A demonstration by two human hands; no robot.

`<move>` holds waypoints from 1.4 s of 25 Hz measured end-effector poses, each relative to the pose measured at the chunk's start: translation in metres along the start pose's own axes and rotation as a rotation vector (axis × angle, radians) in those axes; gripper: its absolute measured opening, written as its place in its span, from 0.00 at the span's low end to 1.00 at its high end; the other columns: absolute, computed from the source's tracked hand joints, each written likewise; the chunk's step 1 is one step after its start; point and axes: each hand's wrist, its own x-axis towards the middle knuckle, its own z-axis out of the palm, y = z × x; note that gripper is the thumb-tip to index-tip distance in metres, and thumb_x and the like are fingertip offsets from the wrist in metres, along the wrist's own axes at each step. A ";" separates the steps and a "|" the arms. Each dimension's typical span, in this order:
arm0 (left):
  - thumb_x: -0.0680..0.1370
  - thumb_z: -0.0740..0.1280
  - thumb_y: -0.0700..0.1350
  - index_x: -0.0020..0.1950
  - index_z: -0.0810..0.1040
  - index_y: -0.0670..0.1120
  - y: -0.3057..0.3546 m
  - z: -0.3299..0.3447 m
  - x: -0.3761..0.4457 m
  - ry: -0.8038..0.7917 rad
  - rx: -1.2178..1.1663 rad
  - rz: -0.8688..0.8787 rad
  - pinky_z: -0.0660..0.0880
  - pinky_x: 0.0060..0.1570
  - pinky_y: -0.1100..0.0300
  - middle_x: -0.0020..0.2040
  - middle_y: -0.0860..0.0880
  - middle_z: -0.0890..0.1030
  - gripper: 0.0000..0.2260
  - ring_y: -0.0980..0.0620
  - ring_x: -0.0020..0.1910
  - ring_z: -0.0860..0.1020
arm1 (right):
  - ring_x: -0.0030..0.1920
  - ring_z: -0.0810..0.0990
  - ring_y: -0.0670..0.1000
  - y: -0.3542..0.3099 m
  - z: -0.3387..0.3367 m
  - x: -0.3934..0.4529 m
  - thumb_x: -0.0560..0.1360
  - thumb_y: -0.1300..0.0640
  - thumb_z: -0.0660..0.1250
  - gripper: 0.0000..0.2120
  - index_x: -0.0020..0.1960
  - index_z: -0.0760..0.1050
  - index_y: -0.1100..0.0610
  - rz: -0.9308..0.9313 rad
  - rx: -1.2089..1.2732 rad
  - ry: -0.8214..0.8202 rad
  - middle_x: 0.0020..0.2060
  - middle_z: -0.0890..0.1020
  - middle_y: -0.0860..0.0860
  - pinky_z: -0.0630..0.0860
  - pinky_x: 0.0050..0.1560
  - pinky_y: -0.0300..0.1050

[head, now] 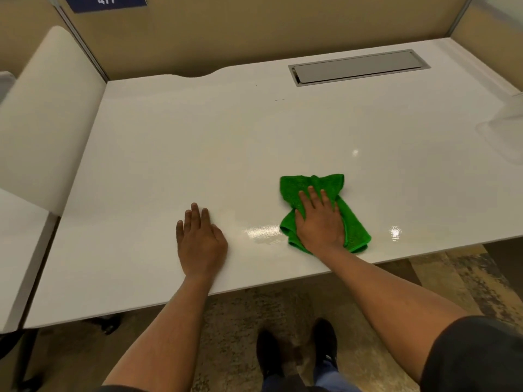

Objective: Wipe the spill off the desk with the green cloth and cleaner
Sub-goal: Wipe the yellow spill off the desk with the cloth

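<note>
We have the right hand (319, 222) pressed flat on the cloth (325, 210), fingers spread and lying open on the fabric rather than curled around it. The cloth sits right of centre in the frame, close to the near edge of the desk (169, 142), bunched, with its long axis running from upper left to lower right. Our left hand (201, 241) lies palm down on the bare desk in the lower middle of the frame, fingers together and extended, holding nothing; we judge it is only bracing us.

The relation that matters: a wet, glossy patch (264, 234) lies on the desk between our two hands, touching or just beside the cloth's lower left corner. So the spill lies to the left of the right hand's fingers, toward the left hand. The right hand is nearer to it and already has the cloth under it, so we judge the next stroke should sweep leftward across the patch. No cleaner bottle shows in view, so we cannot tell where it stands.
</note>
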 end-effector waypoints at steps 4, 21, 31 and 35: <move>0.80 0.52 0.44 0.76 0.62 0.42 -0.001 0.000 0.000 0.053 -0.077 0.013 0.48 0.76 0.51 0.78 0.45 0.59 0.24 0.48 0.77 0.56 | 0.77 0.54 0.57 -0.058 0.008 -0.012 0.80 0.44 0.52 0.27 0.76 0.59 0.51 -0.144 -0.001 -0.063 0.78 0.59 0.53 0.52 0.75 0.61; 0.80 0.52 0.49 0.73 0.68 0.42 0.003 0.006 -0.014 0.037 -0.005 0.044 0.55 0.74 0.50 0.74 0.44 0.68 0.23 0.46 0.74 0.64 | 0.77 0.54 0.58 0.007 -0.007 -0.031 0.77 0.58 0.63 0.28 0.75 0.60 0.57 -0.339 -0.078 -0.082 0.78 0.59 0.55 0.52 0.76 0.60; 0.82 0.50 0.47 0.77 0.60 0.40 0.025 0.004 -0.040 -0.040 -0.125 -0.076 0.52 0.76 0.51 0.78 0.43 0.58 0.24 0.46 0.77 0.55 | 0.77 0.54 0.58 0.156 -0.053 -0.016 0.80 0.58 0.57 0.25 0.76 0.58 0.58 -0.069 -0.082 -0.051 0.78 0.58 0.54 0.53 0.76 0.59; 0.82 0.51 0.49 0.78 0.57 0.40 0.035 0.004 -0.052 -0.073 -0.112 -0.114 0.50 0.76 0.51 0.79 0.43 0.56 0.25 0.45 0.78 0.53 | 0.77 0.54 0.58 0.201 -0.068 -0.022 0.80 0.56 0.56 0.25 0.77 0.58 0.56 0.093 -0.090 -0.045 0.78 0.57 0.53 0.53 0.74 0.66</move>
